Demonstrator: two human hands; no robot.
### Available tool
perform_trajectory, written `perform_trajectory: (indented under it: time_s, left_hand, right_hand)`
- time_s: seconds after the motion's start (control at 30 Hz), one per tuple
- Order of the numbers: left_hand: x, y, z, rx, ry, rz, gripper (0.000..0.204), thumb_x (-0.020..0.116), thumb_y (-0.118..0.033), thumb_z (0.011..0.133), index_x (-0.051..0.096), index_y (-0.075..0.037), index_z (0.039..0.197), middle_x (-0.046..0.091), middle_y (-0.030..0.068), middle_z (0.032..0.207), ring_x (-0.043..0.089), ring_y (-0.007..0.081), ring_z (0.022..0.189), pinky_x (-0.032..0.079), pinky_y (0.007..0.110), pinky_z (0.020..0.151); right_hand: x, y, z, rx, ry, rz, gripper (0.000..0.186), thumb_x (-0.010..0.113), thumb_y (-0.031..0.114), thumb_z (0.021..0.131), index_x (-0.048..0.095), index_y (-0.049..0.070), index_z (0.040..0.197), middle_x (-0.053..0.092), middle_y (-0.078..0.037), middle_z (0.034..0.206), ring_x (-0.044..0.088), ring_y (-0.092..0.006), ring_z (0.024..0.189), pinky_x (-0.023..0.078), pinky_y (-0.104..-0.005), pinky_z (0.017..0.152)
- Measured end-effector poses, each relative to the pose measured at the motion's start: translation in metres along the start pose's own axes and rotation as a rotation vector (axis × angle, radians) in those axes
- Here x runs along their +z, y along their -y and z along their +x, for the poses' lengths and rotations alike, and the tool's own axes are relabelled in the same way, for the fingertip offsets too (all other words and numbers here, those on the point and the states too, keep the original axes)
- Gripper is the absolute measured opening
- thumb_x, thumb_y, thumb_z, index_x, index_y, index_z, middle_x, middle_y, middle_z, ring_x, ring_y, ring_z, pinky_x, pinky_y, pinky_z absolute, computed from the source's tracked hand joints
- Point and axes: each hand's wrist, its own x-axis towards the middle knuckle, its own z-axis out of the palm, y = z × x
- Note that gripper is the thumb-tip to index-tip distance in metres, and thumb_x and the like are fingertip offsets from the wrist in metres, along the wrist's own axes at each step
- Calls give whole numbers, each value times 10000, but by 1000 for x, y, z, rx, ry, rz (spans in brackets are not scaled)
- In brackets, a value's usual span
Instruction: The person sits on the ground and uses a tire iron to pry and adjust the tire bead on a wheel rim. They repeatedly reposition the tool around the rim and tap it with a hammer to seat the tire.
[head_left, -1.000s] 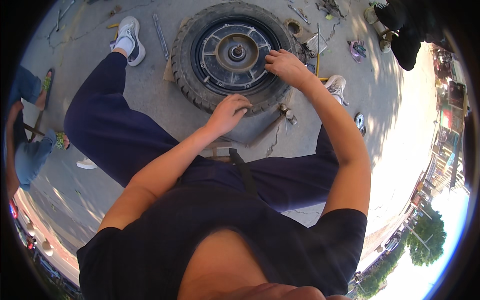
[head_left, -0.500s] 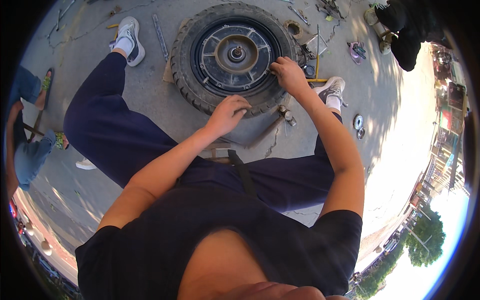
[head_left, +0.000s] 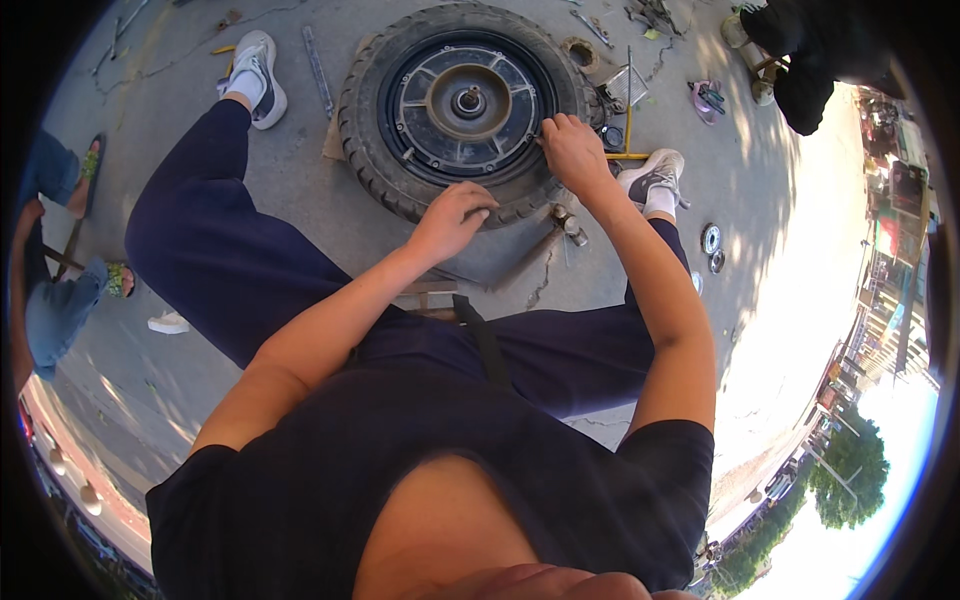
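Note:
A black tyre (head_left: 362, 150) with a dark hub wheel (head_left: 430, 125) inside it lies flat on the ground between my feet. The axle stub (head_left: 468, 100) points up from the hub's centre, and small bolts dot the hub cover's edge. My right hand (head_left: 574, 152) is closed in a pinch at the right side of the rim; what its fingertips grip is too small to make out. Over the tyre's near edge, my left hand (head_left: 452, 220) has its fingers curled toward the thumb, and whatever lies inside them is hidden.
A hammer (head_left: 568, 225) lies by the tyre's near right. Beyond my right shoe (head_left: 654, 178) are a yellow-handled tool (head_left: 628, 156) and bearing-like rings (head_left: 711, 240). A long flat metal bar (head_left: 318, 70) rests left of the tyre. People's legs (head_left: 65, 310) show at the left.
Both hands keep almost the same places at the tyre and rim. The whole view has shifted slightly; the right fingers have turned a little at the rim.

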Motion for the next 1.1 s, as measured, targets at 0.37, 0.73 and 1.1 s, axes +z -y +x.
perform_trajectory:
  time_s: [0.37,0.73,1.1]
  left_hand:
    - [1,1,2,-56,5,-37,171,603,-35,849,684,-14,998,632,78,1058,585,258,1059,467,349,917]
    - [1,8,2,-21,32,-52,179,599,-26,845,686,-17,1001,632,91,1068,595,254,1044,474,349,905]
    - [2,2,0,-30,-13,-92,167,593,-19,846,676,-4,990,629,102,1051,589,268,1036,467,352,899]
  right_hand:
    - [13,19,6,170,101,-58,195,581,229,862,605,60,766,659,-160,705,672,-323,657,533,-424,571]
    - [0,-6,22,-36,361,-10,160,527,157,854,648,62,810,681,-172,768,677,-358,748,530,-462,632]
    - [-46,-9,-2,276,-295,358,152,575,151,925,537,3,915,598,-192,844,621,-384,746,501,-447,657]
